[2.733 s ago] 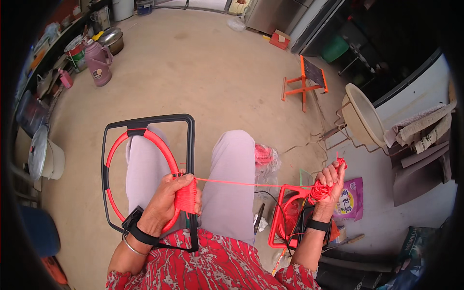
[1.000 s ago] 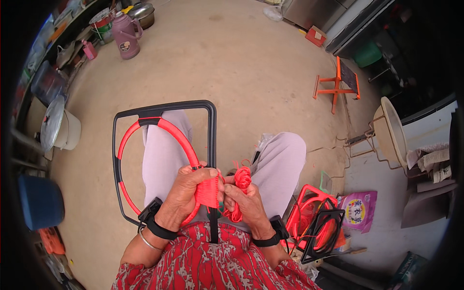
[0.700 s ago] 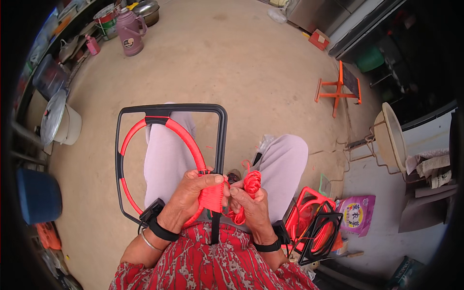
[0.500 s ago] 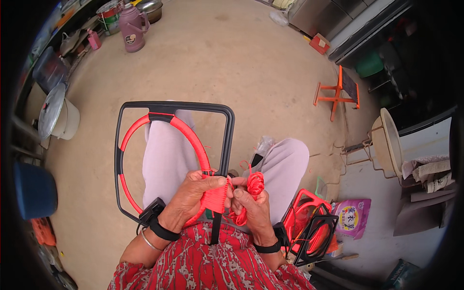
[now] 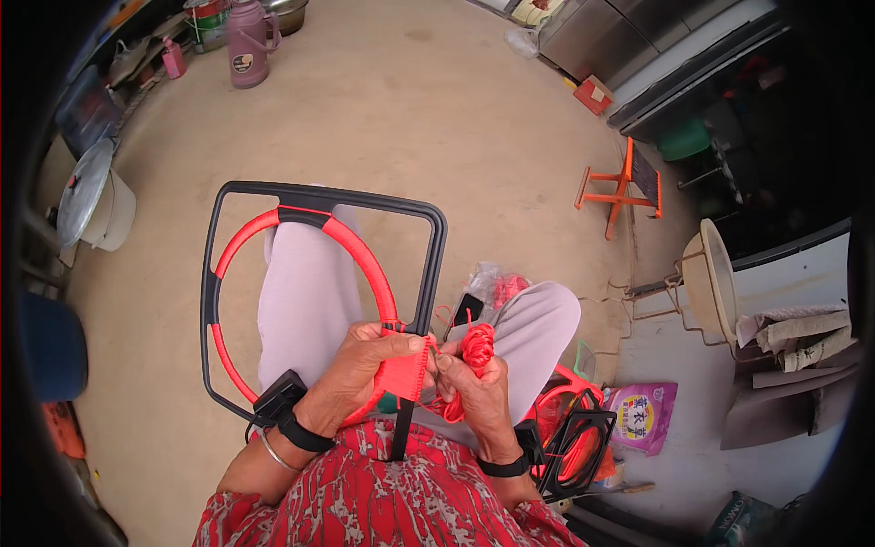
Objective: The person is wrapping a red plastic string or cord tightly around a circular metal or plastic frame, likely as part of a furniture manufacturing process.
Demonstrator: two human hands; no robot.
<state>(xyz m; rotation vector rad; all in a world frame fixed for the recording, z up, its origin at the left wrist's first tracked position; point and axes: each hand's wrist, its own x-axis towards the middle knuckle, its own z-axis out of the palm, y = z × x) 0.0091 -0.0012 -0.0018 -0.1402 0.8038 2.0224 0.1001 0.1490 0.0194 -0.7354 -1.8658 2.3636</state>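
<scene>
A black squarish frame [image 5: 301,193] with a round ring [image 5: 372,264] inside it, wrapped mostly in red, rests over my lap. At the ring's lower right, my left hand [image 5: 366,360] pinches the top of a flat piece of red woven cord [image 5: 401,376] between thumb and fingers. Close beside it, my right hand [image 5: 474,387] is closed on a looped bundle of red cord [image 5: 478,346], with its thumb and fingertips near the woven edge. The fingers partly hide where the cord meets the piece.
By my right leg lie more red and black frames [image 5: 583,438] and a purple packet [image 5: 643,415]. A plastic bag [image 5: 488,273] and a dark phone-like object [image 5: 469,308] lie between my knees. Further off stand an orange folding stool [image 5: 622,190], a purple thermos [image 5: 248,46] and a lidded white bucket [image 5: 114,214].
My view has shifted slightly, showing more of the bag and a red bundle between my knees. The frame sits a little further left in view. Both hands keep their holds.
</scene>
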